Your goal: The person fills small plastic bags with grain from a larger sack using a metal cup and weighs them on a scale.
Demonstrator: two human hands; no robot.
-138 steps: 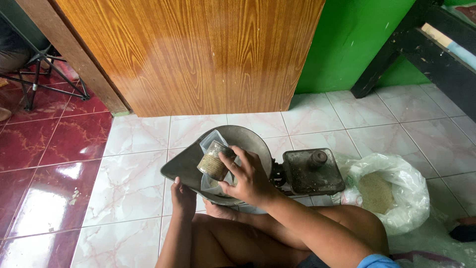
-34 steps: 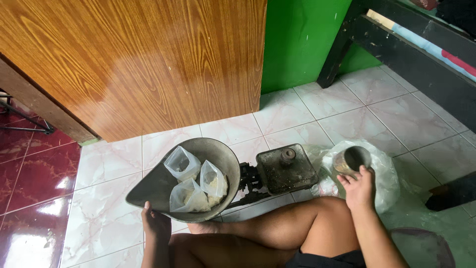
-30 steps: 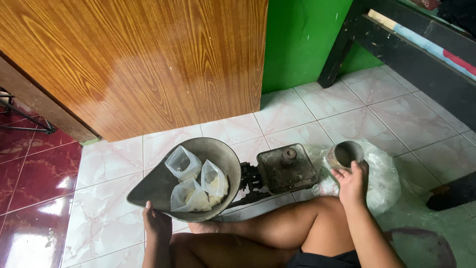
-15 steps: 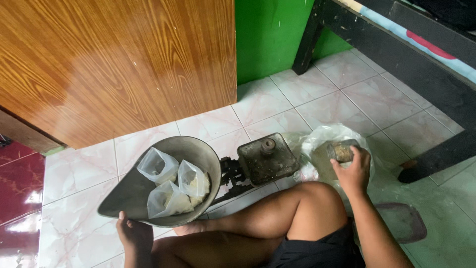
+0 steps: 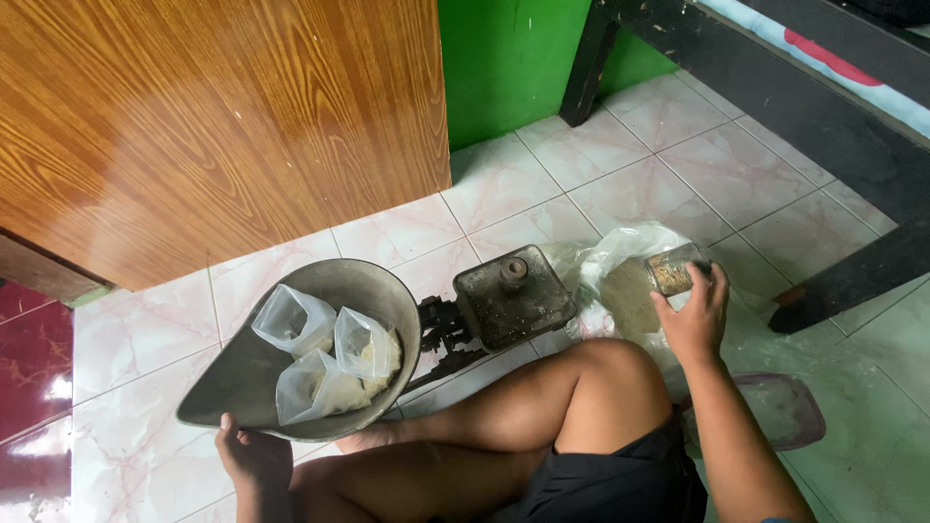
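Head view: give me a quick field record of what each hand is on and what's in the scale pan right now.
left hand: grips the near rim of the metal scale pan
right hand: holds a small cup over the open plastic sack
sack contents: tan powder
pan contents: three small clear bags with pale filling
scale platform: one weight on top
floor: pale tiles

Person, seated, seen from above: both forearms bare to the wrist, left hand (image 5: 254, 457) and right hand (image 5: 694, 315) ungloved, without rings, watch or bands. Dark charcoal shorts (image 5: 620, 479) of soft fabric, hem ending above the knee. Legs bare below the shorts.
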